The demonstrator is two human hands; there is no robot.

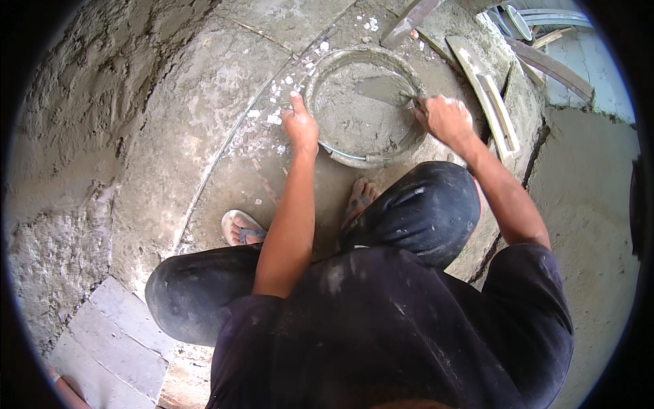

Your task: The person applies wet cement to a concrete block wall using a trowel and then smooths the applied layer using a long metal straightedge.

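Mortar [347,123], wet, grey and pasty, sits inside the round, mortar-caked bucket [319,75] that I see from above, standing on the rough grey ground [197,88] just beyond the feet in sandals. I have the right hand [446,123] at the bucket's right side, its fingers curled round the handle of a flat, grey, mortar-smeared trowel [385,89], whose blade is within the rim, at the upper right of the mortar. My left hand [300,126] is at the bucket's left rim, thumb pointing away from the body; its other fingers are hidden, so I cannot tell whether they grip. Small white chips [274,118] lie scattered left of the bucket, and a long, narrow, cream-coloured float [502,117] lies to its right, near the right hand.
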